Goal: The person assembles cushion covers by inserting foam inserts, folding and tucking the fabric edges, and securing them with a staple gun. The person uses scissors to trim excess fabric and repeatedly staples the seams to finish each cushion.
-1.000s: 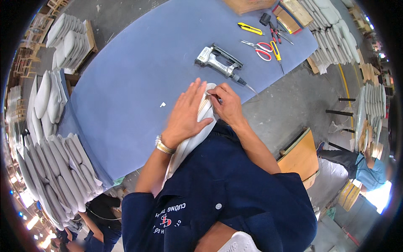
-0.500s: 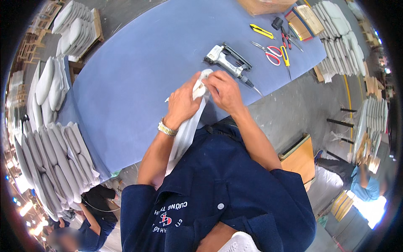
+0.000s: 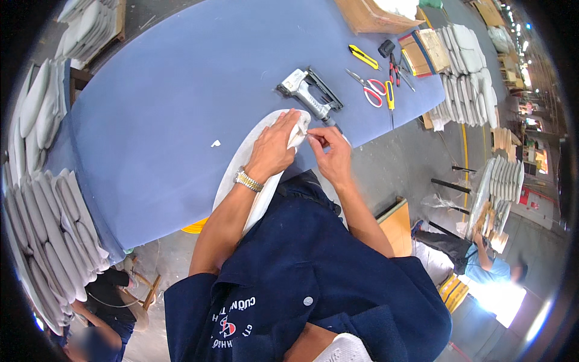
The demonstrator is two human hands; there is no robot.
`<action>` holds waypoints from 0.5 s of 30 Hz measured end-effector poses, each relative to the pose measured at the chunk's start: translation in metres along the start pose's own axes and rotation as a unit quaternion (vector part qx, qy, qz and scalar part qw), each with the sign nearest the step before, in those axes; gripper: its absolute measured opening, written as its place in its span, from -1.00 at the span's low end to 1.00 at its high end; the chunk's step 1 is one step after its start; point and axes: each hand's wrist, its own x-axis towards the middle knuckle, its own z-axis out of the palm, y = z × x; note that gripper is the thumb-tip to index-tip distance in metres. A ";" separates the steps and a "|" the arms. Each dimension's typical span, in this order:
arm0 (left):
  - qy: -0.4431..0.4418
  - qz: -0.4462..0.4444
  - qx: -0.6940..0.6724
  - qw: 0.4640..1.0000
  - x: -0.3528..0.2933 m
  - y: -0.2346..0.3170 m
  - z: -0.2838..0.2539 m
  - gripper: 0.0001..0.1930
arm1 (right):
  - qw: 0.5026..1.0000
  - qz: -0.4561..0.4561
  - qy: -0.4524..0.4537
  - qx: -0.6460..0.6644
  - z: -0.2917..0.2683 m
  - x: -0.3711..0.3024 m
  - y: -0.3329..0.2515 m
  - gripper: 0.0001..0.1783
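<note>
A long, pale grey upholstered pad [image 3: 232, 181] with a rounded end lies at the table's near edge, partly hidden under my left forearm. My left hand [image 3: 272, 148] is laid on it, fingers stretched toward the rounded end. At that end, white fabric is gathered in folds. My right hand [image 3: 332, 155] pinches with thumb and fingertips at the edge of this fabric; the exact bit held is small. Just beyond the pad rests a silver and black staple gun [image 3: 307, 96], its hose end partly behind my right hand.
Red-handled scissors [image 3: 375, 93], a yellow utility knife [image 3: 363, 57], a yellow screwdriver [image 3: 390, 96] and pliers [image 3: 405, 72] lie at the right of the blue table [image 3: 151, 120]. A cardboard box [image 3: 362, 17] stands behind them. Grey padded pieces [image 3: 54, 235] are stacked at left. Co-workers sit at both sides.
The pad has been turned from its narrow edge to show its broad side under my left hand, which has flattened. My right hand has lowered slightly. A small white scrap now shows on the table.
</note>
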 end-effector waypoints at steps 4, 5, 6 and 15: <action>0.043 0.002 -0.014 0.999 -0.005 0.001 0.006 -0.24 | 0.907 0.316 -0.086 0.264 0.003 -0.015 0.000 -0.50; 0.051 0.007 -0.019 0.998 -0.005 0.000 0.008 -0.26 | 0.880 0.361 -0.110 0.287 0.003 -0.012 -0.010 -0.41; 0.057 0.007 -0.027 0.998 -0.006 -0.001 0.008 -0.29 | 0.850 0.404 -0.133 0.311 0.004 -0.009 -0.016 -0.32; 0.099 0.026 -0.011 0.995 -0.013 0.004 0.014 -0.40 | 0.816 0.460 -0.065 0.345 0.023 0.005 -0.017 -0.35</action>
